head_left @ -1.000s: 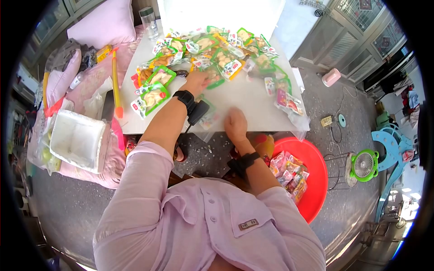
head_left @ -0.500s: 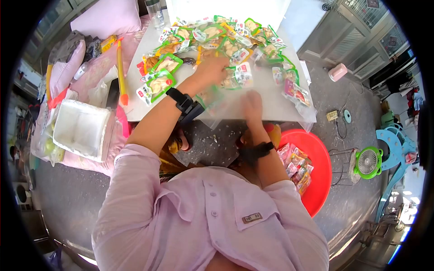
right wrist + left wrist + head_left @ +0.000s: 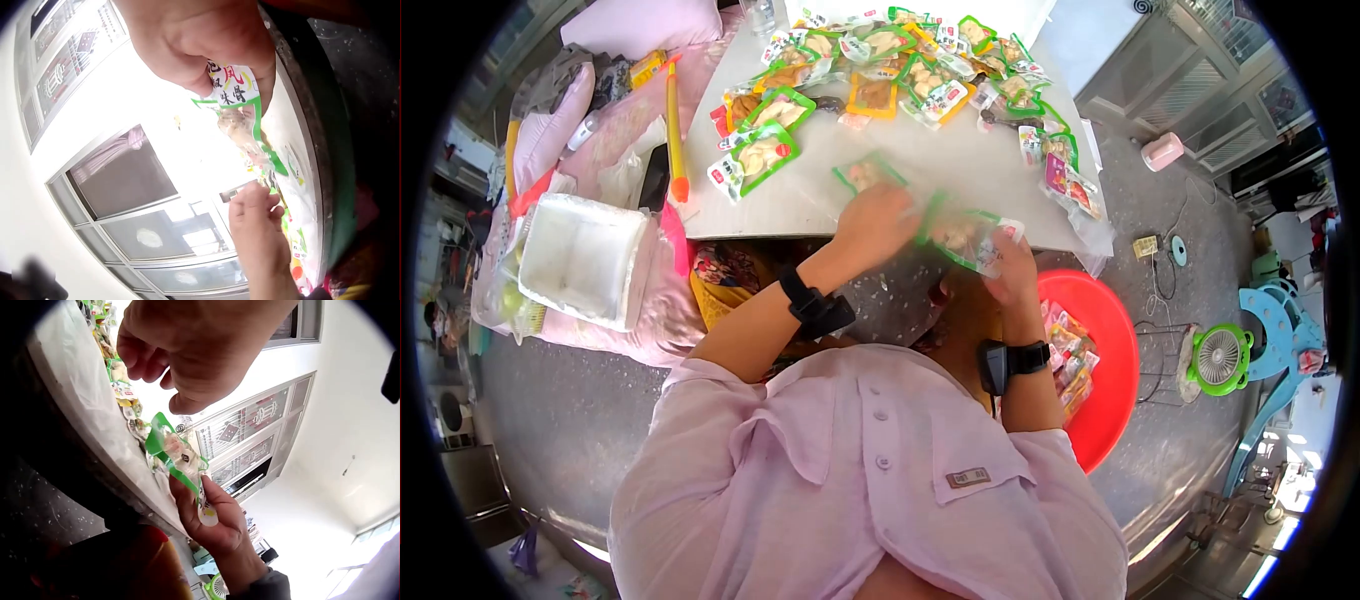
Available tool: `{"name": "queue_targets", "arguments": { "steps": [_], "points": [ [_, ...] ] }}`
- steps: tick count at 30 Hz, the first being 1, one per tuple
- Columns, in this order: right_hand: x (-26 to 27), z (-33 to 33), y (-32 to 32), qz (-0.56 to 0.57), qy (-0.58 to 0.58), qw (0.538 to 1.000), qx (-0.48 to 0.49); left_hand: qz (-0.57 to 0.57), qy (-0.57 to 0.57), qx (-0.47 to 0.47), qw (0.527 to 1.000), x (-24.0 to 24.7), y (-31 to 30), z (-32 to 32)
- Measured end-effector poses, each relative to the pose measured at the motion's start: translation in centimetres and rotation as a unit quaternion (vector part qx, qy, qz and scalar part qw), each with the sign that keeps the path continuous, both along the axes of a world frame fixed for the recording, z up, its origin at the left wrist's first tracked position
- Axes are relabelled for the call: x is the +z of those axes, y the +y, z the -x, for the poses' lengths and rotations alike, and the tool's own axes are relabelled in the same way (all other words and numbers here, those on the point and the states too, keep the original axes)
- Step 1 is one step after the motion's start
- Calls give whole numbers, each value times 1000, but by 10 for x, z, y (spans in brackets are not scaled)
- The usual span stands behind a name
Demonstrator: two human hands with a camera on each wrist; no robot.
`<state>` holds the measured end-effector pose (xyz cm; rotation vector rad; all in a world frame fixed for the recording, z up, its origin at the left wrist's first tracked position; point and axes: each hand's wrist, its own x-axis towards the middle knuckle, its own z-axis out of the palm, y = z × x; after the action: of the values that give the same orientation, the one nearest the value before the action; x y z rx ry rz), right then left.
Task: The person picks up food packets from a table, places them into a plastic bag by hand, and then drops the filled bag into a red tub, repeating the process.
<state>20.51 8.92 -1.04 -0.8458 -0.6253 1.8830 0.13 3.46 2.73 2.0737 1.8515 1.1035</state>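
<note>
The right hand (image 3: 1012, 268) pinches the white end of a green-edged clear food packet (image 3: 962, 238), held over the table's front edge. That packet (image 3: 181, 453) hangs from the right thumb and fingers in the left wrist view. Just left of it is the left hand (image 3: 874, 228), its fingers loosely curled and holding nothing; in the right wrist view this hand (image 3: 259, 240) is apart from the packet's lower end. Another green-edged packet (image 3: 866, 172) lies on the table just beyond the left hand.
Many packets (image 3: 870, 95) cover the far part of the white table (image 3: 820, 205). A red basin (image 3: 1115, 350) with packets stands below at the right. To the left are a white foam box (image 3: 585, 262) and a yellow stick (image 3: 673, 130) on pink bedding.
The left hand has come back from the packets toward the table's front edge. The right hand has turned and now holds a packet; before, it rested empty by the edge. The view has shifted slightly.
</note>
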Motion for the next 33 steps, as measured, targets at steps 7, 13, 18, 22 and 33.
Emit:
{"name": "queue_targets", "arguments": {
  "steps": [7,13,18,22,33],
  "points": [
    [-10,-7,-13,0,24,1000,-11,108,100,31,989,-33,-7,3],
    [21,12,-24,2,47,998,-38,52,-63,27,996,-42,11,0],
    [-8,27,-5,1,71,997,-12,38,-25,42,998,-36,9,-9],
    [-12,43,-2,3,90,995,44,21,20,54,998,-14,2,-18],
    [-24,83,16,-340,-313,864,197,-25,47,53,997,-21,-10,-17]
  ]
}}
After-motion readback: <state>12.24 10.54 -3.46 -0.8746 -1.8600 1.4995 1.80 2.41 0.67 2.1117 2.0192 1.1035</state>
